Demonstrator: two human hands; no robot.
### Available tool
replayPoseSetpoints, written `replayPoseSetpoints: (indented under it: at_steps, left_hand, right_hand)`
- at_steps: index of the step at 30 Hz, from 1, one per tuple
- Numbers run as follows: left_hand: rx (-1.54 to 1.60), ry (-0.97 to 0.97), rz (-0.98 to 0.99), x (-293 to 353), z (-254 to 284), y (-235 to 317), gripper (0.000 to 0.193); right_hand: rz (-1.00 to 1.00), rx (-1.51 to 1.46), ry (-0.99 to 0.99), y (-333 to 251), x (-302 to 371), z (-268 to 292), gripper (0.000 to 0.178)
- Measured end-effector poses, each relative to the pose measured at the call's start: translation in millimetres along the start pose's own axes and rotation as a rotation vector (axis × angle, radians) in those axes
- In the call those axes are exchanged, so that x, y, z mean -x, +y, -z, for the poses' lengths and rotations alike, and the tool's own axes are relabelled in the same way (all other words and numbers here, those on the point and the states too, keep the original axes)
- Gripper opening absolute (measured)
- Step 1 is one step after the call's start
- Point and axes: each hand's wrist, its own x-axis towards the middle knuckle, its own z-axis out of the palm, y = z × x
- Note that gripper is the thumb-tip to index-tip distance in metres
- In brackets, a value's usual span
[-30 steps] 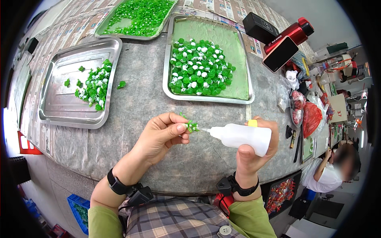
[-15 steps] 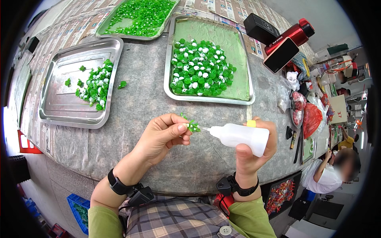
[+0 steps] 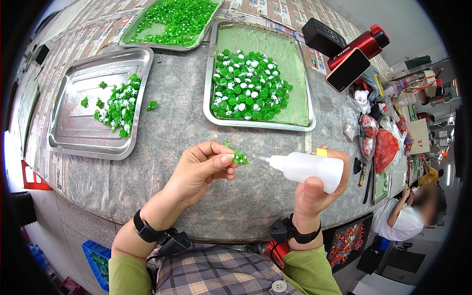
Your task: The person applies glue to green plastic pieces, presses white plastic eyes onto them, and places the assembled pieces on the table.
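Observation:
Pinched between the thumb and fingers of my left hand point(image 3: 209, 161) is a small green plastic piece point(image 3: 240, 158) with whitish spots. My right hand point(image 3: 324, 182) is wrapped round a white squeeze bottle point(image 3: 309, 168) lying nearly level. Its thin nozzle points left at the green piece, with a small gap between them. Beyond my hands, a metal tray point(image 3: 260, 126) lined with green cloth holds a heap of green and white pieces point(image 3: 250, 84). To the left, another metal tray point(image 3: 73, 118) carries a smaller pile of similar pieces point(image 3: 121, 105).
A third tray point(image 3: 189, 47) of green parts lies at the far side. One loose green piece point(image 3: 152, 105) rests on the grey cloth. A phone point(image 3: 348, 70), red flask point(image 3: 361, 45) and black box point(image 3: 322, 37) stand far right. Another person point(image 3: 398, 216) sits at the right.
My right hand has drawn the bottle to the right, so its nozzle has come away from the green piece. My left hand stays almost still.

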Motion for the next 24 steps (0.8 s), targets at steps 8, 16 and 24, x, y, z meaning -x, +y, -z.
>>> replayPoseSetpoints:
  at_steps: [8, 16, 24]
  left_hand:
    - [-0.135, 0.070, -0.184, -1, 0, -3, 0.013]
    - [-0.148, 0.072, -0.204, -1, -1, -2, 0.014]
    - [-0.116, 0.114, -0.193, 1, -1, -1, 0.012]
  right_hand:
    - [-0.019, -0.007, -0.061, 2, 2, 0, 0.060]
    - [-0.032, 0.008, -0.122, 5, 2, 2, 0.059]
    - [-0.191, -0.181, 0.028, 22, -37, 38, 0.036]
